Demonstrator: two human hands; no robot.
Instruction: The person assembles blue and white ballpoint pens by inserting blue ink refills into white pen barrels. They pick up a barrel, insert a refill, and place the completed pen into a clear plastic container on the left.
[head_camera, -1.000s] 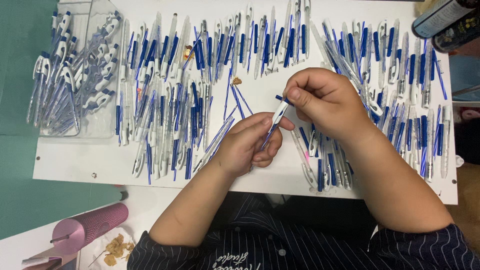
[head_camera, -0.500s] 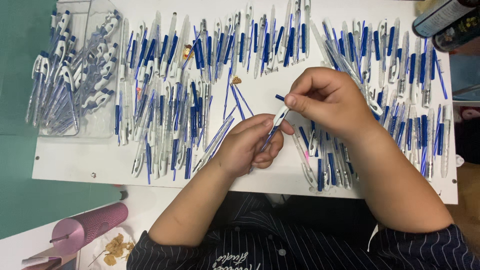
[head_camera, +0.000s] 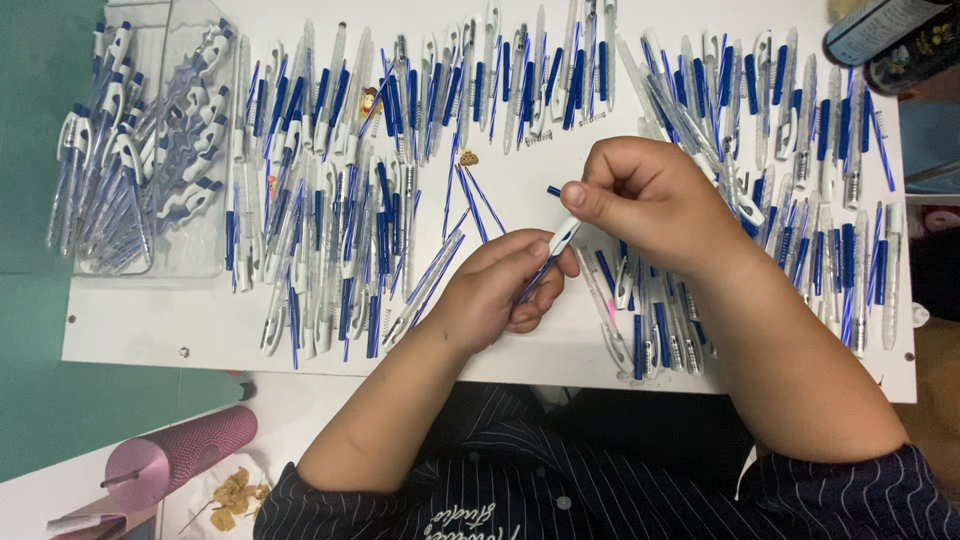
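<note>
Mid-board, both hands are gripping one pen (head_camera: 556, 248).
Left hand (head_camera: 500, 290) is wrapping the barrel, fingers closed; right hand (head_camera: 650, 205) is pinching the far tip, thumb against forefinger. Pen is sitting tilted above the white board (head_camera: 150, 325), loose pen parts (head_camera: 350, 200) lying either side, clear tray (head_camera: 135, 150) far left.
</note>
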